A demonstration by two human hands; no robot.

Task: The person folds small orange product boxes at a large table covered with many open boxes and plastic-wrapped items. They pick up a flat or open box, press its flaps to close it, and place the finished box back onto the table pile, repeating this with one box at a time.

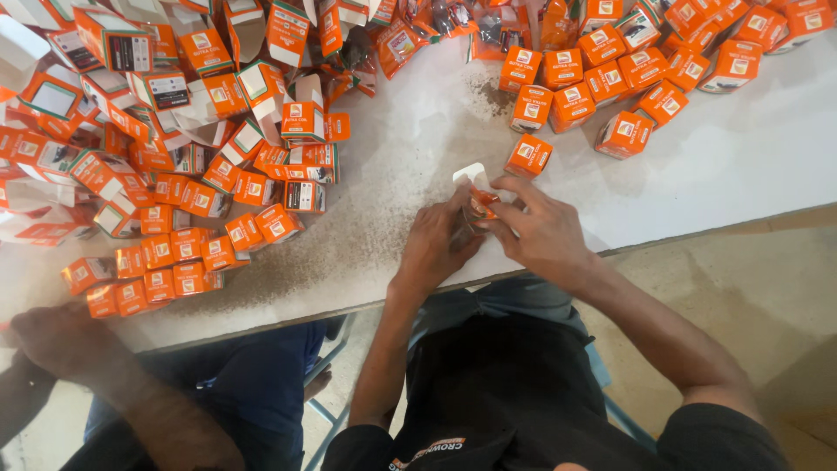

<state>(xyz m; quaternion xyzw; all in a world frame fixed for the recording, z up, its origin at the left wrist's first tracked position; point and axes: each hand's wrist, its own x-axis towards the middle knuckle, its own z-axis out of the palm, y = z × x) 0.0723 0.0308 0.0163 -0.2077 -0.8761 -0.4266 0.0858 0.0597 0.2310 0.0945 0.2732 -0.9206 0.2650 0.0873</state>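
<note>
Orange box (475, 202) sits pinched between my left hand (436, 244) and right hand (540, 231) (white flap up), both grips closed on it above the table (741, 166).

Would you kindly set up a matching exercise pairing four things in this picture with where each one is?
Things:
1. left hand
2. right hand
3. open orange carton
4. co-worker's hand

Places:
A. at the table's near edge, far left
B. held between both hands
C. gripping the carton from the right
D. gripping the carton from the left

Pairs: 1-D, 2-C, 3-B, 4-A
</note>
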